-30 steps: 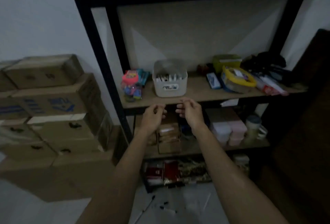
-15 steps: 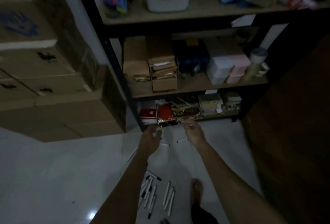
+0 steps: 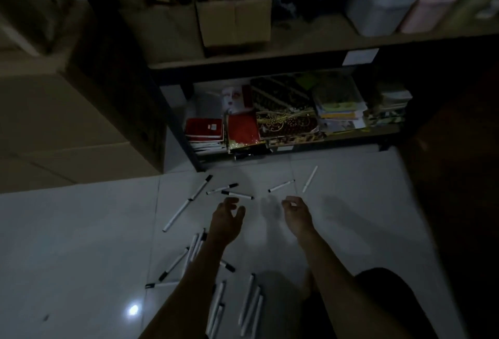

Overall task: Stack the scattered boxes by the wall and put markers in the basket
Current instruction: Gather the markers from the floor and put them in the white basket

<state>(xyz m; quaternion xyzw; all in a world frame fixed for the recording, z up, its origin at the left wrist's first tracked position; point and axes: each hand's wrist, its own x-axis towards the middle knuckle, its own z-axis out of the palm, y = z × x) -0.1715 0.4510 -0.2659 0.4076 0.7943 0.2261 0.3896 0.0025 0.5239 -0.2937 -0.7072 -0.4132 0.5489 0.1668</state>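
Observation:
Several white markers with black caps lie scattered on the pale tiled floor. One marker [image 3: 237, 194] lies just beyond my left hand [image 3: 226, 219], whose fingers are spread and empty. Another marker [image 3: 281, 185] lies just beyond my right hand [image 3: 295, 214], which has loosely curled fingers and holds nothing. More markers [image 3: 249, 303] lie under and beside my left forearm. Stacked cardboard boxes [image 3: 67, 120] stand at the left by the wall. The basket is out of view.
A black metal shelf [image 3: 270, 63] stands ahead, its bottom level packed with red books [image 3: 205, 128] and patterned packets [image 3: 286, 122]. A small cardboard box [image 3: 235, 20] sits on the level above. A dark surface fills the right side. My knee shows at lower right.
My view has dropped from the shelf with the white basket down to the floor. Both hands have come down from shelf height to just above the scattered markers.

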